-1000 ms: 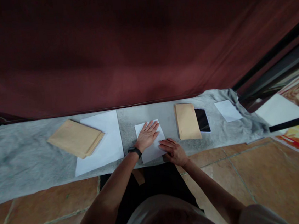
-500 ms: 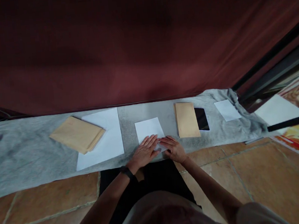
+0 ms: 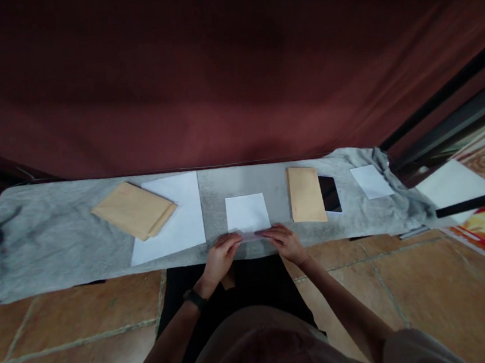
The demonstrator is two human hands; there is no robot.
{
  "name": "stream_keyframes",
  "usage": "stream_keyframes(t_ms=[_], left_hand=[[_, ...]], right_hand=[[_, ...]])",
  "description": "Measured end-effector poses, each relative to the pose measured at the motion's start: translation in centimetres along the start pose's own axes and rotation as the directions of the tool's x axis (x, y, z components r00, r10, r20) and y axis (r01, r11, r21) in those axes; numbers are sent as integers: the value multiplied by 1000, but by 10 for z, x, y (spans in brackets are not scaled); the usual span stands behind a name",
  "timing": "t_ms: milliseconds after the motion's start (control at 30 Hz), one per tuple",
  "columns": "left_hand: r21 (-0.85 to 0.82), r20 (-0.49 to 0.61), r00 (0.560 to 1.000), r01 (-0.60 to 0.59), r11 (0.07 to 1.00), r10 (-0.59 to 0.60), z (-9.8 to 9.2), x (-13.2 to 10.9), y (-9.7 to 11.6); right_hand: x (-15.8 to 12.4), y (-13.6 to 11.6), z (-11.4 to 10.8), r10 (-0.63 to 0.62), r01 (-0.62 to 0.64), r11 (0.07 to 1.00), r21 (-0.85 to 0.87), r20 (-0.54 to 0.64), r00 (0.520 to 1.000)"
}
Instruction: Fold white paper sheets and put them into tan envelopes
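A small white folded paper (image 3: 247, 212) lies on a grey cloth (image 3: 58, 241) straight ahead of me. My left hand (image 3: 221, 256) pinches the paper's near left corner, fingers curled. At the near right corner, my right hand (image 3: 286, 241) grips the same edge. That near edge looks slightly lifted off the cloth. A dark band sits on my left wrist.
To the left lies a stack of brown envelopes (image 3: 133, 210) on a large white sheet (image 3: 176, 223). At the right are one brown envelope (image 3: 305, 194), a dark phone (image 3: 328, 193) and another small white paper (image 3: 371, 181). Tiled floor is below, a dark red curtain behind.
My left hand slid from flat on the paper's middle down to its near edge. My right hand shifted slightly along that edge. Both now pinch the corners.
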State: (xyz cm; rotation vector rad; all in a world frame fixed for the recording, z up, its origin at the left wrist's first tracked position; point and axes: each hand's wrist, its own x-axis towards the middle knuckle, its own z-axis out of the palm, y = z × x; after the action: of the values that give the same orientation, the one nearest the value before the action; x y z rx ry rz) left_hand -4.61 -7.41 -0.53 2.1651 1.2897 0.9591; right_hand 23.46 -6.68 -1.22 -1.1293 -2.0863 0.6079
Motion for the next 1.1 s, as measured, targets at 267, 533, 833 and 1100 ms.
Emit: stream_keyframes(t_ms=[267, 533, 833, 1100], left_hand=[[-75, -98, 986, 131, 989, -138, -4, -3, -8], [-33, -133, 968, 212, 977, -214, -6, 11, -16], [10, -203, 903, 388, 922, -378, -1, 27, -11], [-37, -123, 876, 465, 884, -466, -7, 32, -2]], right_hand=[[1, 2, -3, 45, -44, 999, 16, -40, 998], [22, 5, -1, 124, -124, 992, -3, -52, 991], [44, 10, 8, 335, -349, 933, -82, -148, 930], [47, 10, 12, 277, -291, 955, -52, -187, 943]])
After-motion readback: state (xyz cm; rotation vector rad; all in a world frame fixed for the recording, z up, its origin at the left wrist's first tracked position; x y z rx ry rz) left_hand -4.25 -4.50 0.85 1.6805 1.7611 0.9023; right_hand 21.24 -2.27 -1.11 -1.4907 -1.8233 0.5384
